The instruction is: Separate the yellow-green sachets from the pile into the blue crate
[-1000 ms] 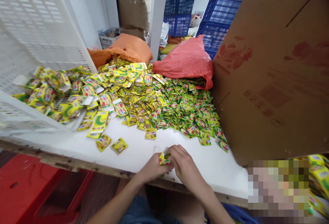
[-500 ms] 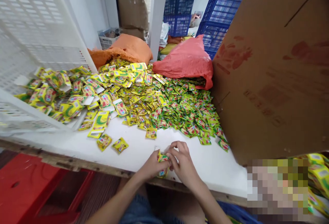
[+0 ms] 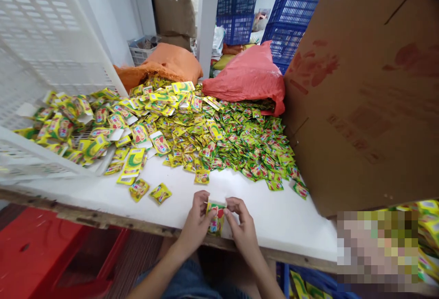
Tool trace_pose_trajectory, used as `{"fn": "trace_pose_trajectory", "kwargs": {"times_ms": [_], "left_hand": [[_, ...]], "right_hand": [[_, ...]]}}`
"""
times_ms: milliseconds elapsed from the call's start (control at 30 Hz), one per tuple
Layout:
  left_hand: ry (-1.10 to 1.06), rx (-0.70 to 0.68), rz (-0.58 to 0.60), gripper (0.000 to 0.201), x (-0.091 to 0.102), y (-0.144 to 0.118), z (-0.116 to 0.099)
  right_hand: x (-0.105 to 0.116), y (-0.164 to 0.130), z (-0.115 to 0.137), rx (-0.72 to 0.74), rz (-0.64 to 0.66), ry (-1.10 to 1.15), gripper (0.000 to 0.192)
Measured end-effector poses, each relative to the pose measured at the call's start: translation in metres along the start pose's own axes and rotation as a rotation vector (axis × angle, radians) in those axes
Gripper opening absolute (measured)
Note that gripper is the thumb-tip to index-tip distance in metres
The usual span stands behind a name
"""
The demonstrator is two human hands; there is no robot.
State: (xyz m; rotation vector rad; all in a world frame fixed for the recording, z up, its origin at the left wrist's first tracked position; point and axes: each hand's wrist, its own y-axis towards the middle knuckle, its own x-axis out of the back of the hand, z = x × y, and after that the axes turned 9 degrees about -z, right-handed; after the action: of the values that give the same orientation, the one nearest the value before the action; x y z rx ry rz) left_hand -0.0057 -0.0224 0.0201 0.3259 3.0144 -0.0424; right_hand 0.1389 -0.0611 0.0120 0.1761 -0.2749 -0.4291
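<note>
At the near edge of the white table [image 3: 103, 194], seen from the head camera, two bare hands meet over one small packet [image 3: 215, 219]. It is a flat, glossy foil sachet, yellow and green with a red spot, held upright just above the table's worn wooden lip. The left hand [image 3: 196, 220] pinches its left side between thumb and curled fingers; the right hand [image 3: 243, 226] pinches the right side the same way. Both hands are closed on the packet, fingertips nearly touching at its white top strip, and both forearms rise from the bottom of the frame, angled inward.

Behind them lies one broad heap of sachets [image 3: 219, 139], far too many to count, all the same shiny yellow-green print, spread loosely across the table. Two loose sachets [image 3: 151, 191] lie apart from the heap, to the left of the hands. One white plastic crate [image 3: 41, 61] with a slotted lattice wall lies tipped on the left, larger packets spilling from it. Two soft, crinkled sacks sit at the back: an orange sack [image 3: 168, 63] and a red sack [image 3: 250, 77]. One big brown cardboard sheet [image 3: 363, 88], matte and printed faintly in red, stands on the right. Stacked blue crates [image 3: 240, 11] of open mesh show beyond, and one red plastic stool [image 3: 41, 253] sits below the table on the left.
</note>
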Motion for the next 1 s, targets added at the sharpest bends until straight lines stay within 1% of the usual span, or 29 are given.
{"fn": "trace_pose_trajectory", "kwargs": {"times_ms": [67, 133, 167, 233, 300, 333, 367, 467, 500, 600, 733, 900, 1000], "left_hand": [[0.109, -0.020, 0.060, 0.020, 0.006, 0.004, -0.001], [0.190, -0.048, 0.105, 0.015, 0.009, 0.010, -0.003], [0.204, -0.062, 0.103, 0.015, 0.010, 0.012, -0.004], [0.168, -0.078, 0.067, 0.016, 0.010, 0.016, -0.005], [0.092, -0.073, 0.040, 0.025, 0.009, 0.017, -0.007], [0.072, -0.069, 0.041, 0.028, 0.009, 0.017, -0.007], [0.077, -0.072, 0.050, 0.026, 0.009, 0.017, -0.008], [0.163, -0.104, 0.088, 0.016, 0.010, 0.016, -0.013], [0.184, -0.112, 0.090, 0.016, 0.011, 0.016, -0.015], [0.216, -0.115, 0.057, 0.015, 0.009, 0.015, -0.018], [0.217, -0.092, -0.008, 0.016, 0.004, 0.015, -0.016], [0.216, -0.064, -0.072, 0.015, -0.002, 0.020, -0.014], [0.205, -0.056, -0.079, 0.017, 0.000, 0.021, -0.011]], "right_hand": [[-0.001, 0.004, 0.004, 0.023, 0.065, -0.001, 0.016], [-0.002, 0.011, 0.006, 0.059, 0.110, -0.011, 0.017], [-0.002, 0.014, 0.005, 0.075, 0.115, -0.018, 0.017], [-0.002, 0.018, 0.004, 0.079, 0.072, -0.021, 0.016], [-0.003, 0.018, 0.001, 0.047, 0.010, -0.008, 0.020], [-0.004, 0.018, 0.001, 0.038, -0.001, -0.001, 0.023], [-0.004, 0.016, 0.002, 0.043, 0.010, 0.004, 0.023], [-0.005, 0.013, 0.009, 0.082, 0.096, 0.014, 0.018], [-0.005, 0.012, 0.011, 0.081, 0.101, 0.021, 0.018], [-0.007, 0.009, 0.016, 0.041, 0.061, 0.035, 0.017], [-0.011, 0.010, 0.016, -0.008, 0.014, 0.008, 0.017], [-0.011, 0.016, 0.019, -0.065, 0.010, -0.015, 0.021], [-0.010, 0.013, 0.018, -0.052, 0.005, -0.008, 0.022]]}}
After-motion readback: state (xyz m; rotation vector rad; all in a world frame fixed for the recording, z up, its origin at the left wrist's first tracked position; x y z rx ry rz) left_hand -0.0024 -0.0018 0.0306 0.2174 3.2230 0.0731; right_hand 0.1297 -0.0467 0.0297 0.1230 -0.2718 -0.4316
